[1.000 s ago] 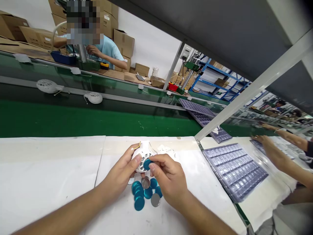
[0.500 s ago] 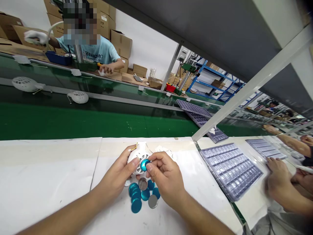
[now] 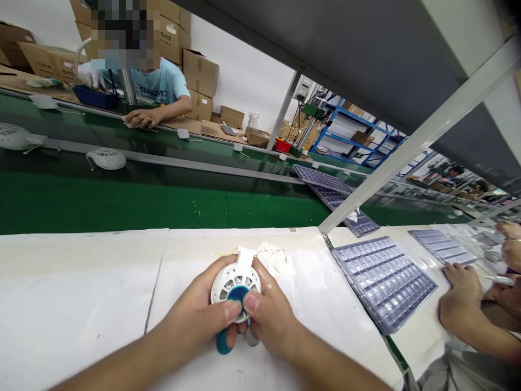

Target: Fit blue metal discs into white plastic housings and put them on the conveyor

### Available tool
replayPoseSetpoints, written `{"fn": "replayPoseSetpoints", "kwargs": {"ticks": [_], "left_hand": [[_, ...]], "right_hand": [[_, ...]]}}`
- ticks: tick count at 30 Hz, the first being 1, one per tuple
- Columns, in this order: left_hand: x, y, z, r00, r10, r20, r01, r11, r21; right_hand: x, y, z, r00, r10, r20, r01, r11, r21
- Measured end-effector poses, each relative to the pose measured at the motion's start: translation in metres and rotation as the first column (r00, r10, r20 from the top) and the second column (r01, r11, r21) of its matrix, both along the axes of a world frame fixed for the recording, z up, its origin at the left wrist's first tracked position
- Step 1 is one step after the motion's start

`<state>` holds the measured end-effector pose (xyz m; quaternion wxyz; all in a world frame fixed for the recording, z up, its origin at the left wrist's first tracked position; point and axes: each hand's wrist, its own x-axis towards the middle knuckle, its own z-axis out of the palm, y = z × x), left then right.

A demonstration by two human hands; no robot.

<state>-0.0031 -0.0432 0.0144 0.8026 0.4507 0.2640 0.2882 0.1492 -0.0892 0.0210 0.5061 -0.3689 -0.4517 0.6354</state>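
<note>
Both my hands hold a round white slotted housing (image 3: 220,283) above the white work surface (image 3: 101,293). A blue disc (image 3: 237,294) lies at the housing's centre. My left hand (image 3: 207,307) wraps round the left side, its thumb at the disc's lower left edge. From the right side my right hand (image 3: 271,312) grips the housing, with its thumb on the disc's right part. A white tab (image 3: 245,259) with a yellow wire sticks up at the top. Below, a loose blue disc (image 3: 223,342) and a silver disc (image 3: 251,338) show partly; my hands cover the rest of the pile.
Crumpled white material (image 3: 277,260) lies just behind my right hand. A clear compartment tray (image 3: 385,282) is at the right, past a slanted white post (image 3: 391,163). White housings (image 3: 108,158) sit on the green conveyor (image 3: 122,203). Co-workers' hands are across and at far right.
My right hand has gone from holding the blue disc at its edge to gripping the housing and pressing a thumb on the disc. The housing came nearer; conveyor housings shifted left.
</note>
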Motion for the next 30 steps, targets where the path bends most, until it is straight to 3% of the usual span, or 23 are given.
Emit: {"fn": "replayPoseSetpoints", "kwargs": {"ticks": [5,11,14,17,23,27,30], "left_hand": [[0.003,-0.023,0.006,0.991,0.137,0.012,-0.136,0.990,-0.037],[0.009,-0.020,0.015,0.989,0.148,0.013,-0.149,0.983,0.107],[0.015,-0.020,0.027,0.974,0.225,-0.006,-0.218,0.951,0.217],[0.018,-0.022,0.029,0.975,0.222,-0.022,-0.208,0.941,0.267],[0.012,0.001,0.004,0.988,0.126,-0.091,-0.122,0.991,0.051],[0.007,0.029,-0.001,0.955,0.297,-0.016,-0.296,0.940,-0.168],[0.003,0.043,-0.001,0.917,0.397,-0.020,-0.393,0.897,-0.203]], "right_hand": [[-0.007,-0.010,0.002,0.994,-0.043,-0.099,0.047,0.998,0.045],[-0.007,-0.010,0.004,0.988,-0.047,-0.145,0.057,0.997,0.061],[-0.008,-0.010,0.006,0.990,-0.095,-0.103,0.105,0.990,0.092],[-0.009,-0.010,0.007,0.989,-0.139,-0.054,0.145,0.981,0.131],[0.003,0.006,-0.001,0.993,-0.094,0.074,0.094,0.996,0.002],[0.019,0.021,-0.010,0.934,-0.305,0.185,0.299,0.952,0.056],[0.025,0.026,-0.016,0.844,-0.428,0.324,0.416,0.903,0.107]]}}
